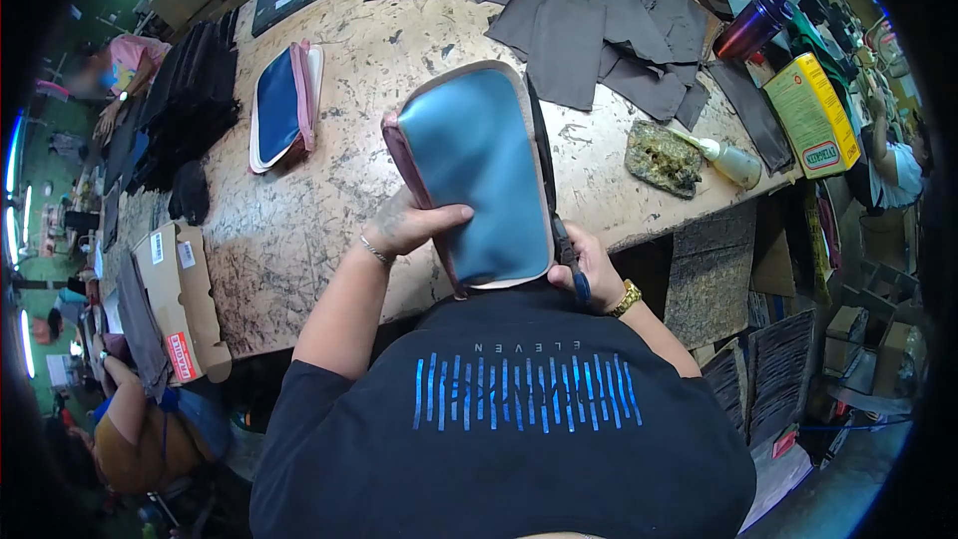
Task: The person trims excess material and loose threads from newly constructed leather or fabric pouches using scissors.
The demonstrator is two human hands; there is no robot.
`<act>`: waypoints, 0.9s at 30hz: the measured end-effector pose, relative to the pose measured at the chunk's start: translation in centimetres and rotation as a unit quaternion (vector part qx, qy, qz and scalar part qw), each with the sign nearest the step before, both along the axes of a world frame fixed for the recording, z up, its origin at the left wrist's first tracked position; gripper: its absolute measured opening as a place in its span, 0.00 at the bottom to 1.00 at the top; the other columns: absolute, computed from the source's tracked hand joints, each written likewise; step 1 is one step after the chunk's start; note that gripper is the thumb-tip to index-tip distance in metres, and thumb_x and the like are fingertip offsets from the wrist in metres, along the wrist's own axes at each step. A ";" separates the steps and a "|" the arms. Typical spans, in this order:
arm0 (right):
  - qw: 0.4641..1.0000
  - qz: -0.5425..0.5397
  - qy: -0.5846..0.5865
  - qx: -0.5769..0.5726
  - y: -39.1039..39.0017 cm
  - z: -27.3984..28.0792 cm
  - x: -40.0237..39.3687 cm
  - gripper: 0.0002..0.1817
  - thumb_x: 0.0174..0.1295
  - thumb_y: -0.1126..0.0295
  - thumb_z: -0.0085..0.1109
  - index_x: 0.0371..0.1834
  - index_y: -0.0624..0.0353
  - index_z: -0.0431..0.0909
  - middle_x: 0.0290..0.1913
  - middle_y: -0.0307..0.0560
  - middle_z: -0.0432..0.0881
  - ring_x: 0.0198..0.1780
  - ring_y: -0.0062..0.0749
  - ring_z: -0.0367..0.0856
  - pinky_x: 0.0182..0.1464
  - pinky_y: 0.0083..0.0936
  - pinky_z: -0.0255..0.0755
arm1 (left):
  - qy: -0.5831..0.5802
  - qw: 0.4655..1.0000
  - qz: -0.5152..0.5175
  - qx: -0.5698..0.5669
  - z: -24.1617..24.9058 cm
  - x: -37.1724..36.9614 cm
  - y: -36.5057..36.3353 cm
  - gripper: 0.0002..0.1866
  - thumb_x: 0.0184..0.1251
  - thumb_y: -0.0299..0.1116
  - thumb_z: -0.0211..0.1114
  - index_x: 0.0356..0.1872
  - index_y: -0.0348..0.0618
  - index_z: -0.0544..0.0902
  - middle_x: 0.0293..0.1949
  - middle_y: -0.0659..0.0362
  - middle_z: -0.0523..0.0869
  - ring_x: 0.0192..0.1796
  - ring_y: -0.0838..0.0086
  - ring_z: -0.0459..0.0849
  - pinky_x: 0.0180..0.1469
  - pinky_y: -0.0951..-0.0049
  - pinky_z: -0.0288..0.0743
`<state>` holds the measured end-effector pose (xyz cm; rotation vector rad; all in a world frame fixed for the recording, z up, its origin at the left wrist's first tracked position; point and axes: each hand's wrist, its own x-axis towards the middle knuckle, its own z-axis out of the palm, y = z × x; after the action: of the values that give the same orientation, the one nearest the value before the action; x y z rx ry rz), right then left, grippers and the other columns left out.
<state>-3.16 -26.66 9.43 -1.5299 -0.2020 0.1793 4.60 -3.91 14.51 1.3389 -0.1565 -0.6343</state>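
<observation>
A blue panel with rounded corners and a pink side strip [484, 175] is held up over the table's front edge. My left hand [414, 223] grips its left side, thumb lying on the blue face and fingers hidden behind. At its lower right, my right hand [591, 269] is closed around dark-handled scissors [575, 269], beside the panel's edge. A dark strip runs along the panel's right side. On the table to the left lies a similar blue piece with a pink strip [281, 105].
Dark grey cut pieces [564, 45] spread over the worktable [349, 60]. Right: a crusted block [664, 158], a bottle [736, 165], a purple flask [756, 22] and a yellow box [813, 118]. Left: black stacks [195, 80] and an open carton [180, 289]. Other people are at both sides.
</observation>
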 end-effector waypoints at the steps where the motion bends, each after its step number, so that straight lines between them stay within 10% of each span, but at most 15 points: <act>1: 0.998 -0.008 -0.019 0.051 0.2 0.1 0.1 0.17 0.45 0.61 0.64 0.23 0.62 0.69 0.19 0.30 0.63 0.22 0.13 0.59 0.24 0.12 0.58 | -0.001 1.000 -0.003 -0.015 -0.1 -0.1 -0.2 0.24 0.46 0.23 0.61 0.48 0.35 0.67 0.43 0.56 0.73 0.45 0.72 0.72 0.48 0.73 0.67; 20: 0.999 -0.025 -0.010 -0.043 -0.1 0.6 0.9 0.23 0.39 0.53 0.66 0.22 0.59 0.65 0.20 0.33 0.64 0.23 0.13 0.61 0.25 0.12 0.59 | -0.042 0.997 -0.062 0.032 0.3 0.5 0.2 0.24 0.49 0.28 0.61 0.50 0.37 0.68 0.46 0.59 0.73 0.48 0.76 0.69 0.51 0.75 0.63; 27: 0.995 -0.007 0.031 0.094 0.3 1.5 1.6 0.22 0.40 0.55 0.67 0.21 0.59 0.65 0.20 0.32 0.64 0.21 0.12 0.60 0.23 0.11 0.58 | -0.061 0.986 -0.115 0.103 0.7 1.3 1.0 0.22 0.48 0.28 0.62 0.48 0.37 0.70 0.44 0.59 0.75 0.47 0.76 0.71 0.50 0.76 0.64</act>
<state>-1.52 -26.39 10.90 -1.3361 -0.1544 0.1898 5.86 -2.91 15.23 1.5750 -0.3571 -0.7787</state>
